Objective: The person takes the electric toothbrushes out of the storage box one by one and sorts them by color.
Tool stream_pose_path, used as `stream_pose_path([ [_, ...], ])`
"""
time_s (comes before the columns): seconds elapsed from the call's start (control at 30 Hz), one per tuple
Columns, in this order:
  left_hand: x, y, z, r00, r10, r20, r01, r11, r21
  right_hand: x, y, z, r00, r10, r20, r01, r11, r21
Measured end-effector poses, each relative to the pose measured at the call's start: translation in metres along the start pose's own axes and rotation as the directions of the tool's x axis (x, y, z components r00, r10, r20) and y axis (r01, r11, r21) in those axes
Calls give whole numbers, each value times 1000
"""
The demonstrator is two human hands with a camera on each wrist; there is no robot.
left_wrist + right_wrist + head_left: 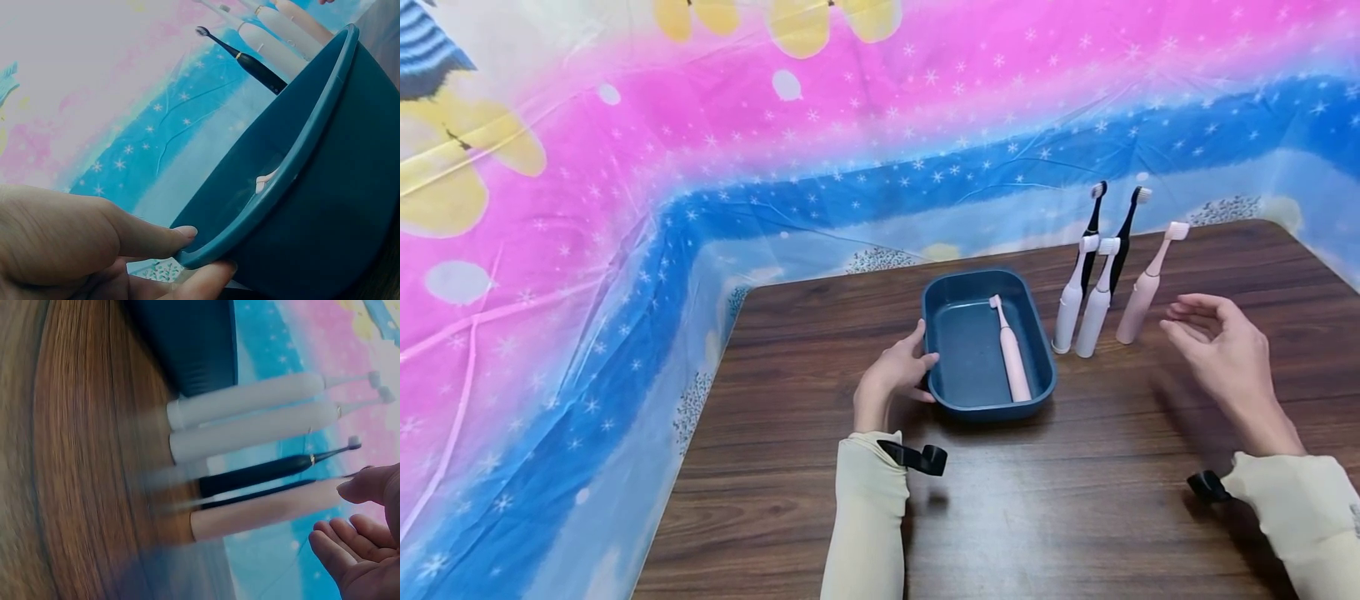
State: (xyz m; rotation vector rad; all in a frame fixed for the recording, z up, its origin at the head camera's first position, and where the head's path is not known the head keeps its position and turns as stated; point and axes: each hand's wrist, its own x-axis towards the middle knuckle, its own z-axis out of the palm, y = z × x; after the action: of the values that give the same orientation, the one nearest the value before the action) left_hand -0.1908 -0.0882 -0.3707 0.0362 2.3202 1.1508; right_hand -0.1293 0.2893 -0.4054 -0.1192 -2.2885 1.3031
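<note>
My left hand (895,371) grips the left rim of a dark blue plastic tub (951,410), the thumb over the rim and a finger against the outer wall (325,200). Inside the tub lies a pink electric toothbrush (1013,358), head toward the far side. My right hand (1225,346) hovers to the right of a standing pink electric toothbrush (1141,304); its fingers are loosely bent, with nothing held. Beside that stand two white electric toothbrushes, one nearer the tub (1068,308) and one to its right (1094,317).
Behind the white ones stand two black electric toothbrushes, the left one (1093,218) and the right one (1123,237). All rest on a dark wood-grain table (790,358). A patterned pink and blue cloth (850,125) hangs along the table's far and left edges.
</note>
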Motion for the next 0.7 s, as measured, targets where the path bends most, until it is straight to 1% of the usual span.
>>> stream_pose_path([
  [0.23, -1, -1, 0, 1000, 4, -1, -4, 1000, -13, -10, -19, 6, 997, -75, 1, 74, 992, 100],
  [0.47, -1, -1, 1, 1000, 5, -4, -5, 1000, -25, -15, -33, 13, 997, -76, 24, 73, 991, 112],
  [0.6, 0, -1, 1, 1000, 6, -8, -6, 1000, -28, -17, -40, 18, 994, -101, 31, 97, 987, 128],
  [0.7, 0, -1, 1, 1000, 5, -11, -5, 1000, -30, -20, -47, 23, 991, -123, 45, 117, 986, 115],
])
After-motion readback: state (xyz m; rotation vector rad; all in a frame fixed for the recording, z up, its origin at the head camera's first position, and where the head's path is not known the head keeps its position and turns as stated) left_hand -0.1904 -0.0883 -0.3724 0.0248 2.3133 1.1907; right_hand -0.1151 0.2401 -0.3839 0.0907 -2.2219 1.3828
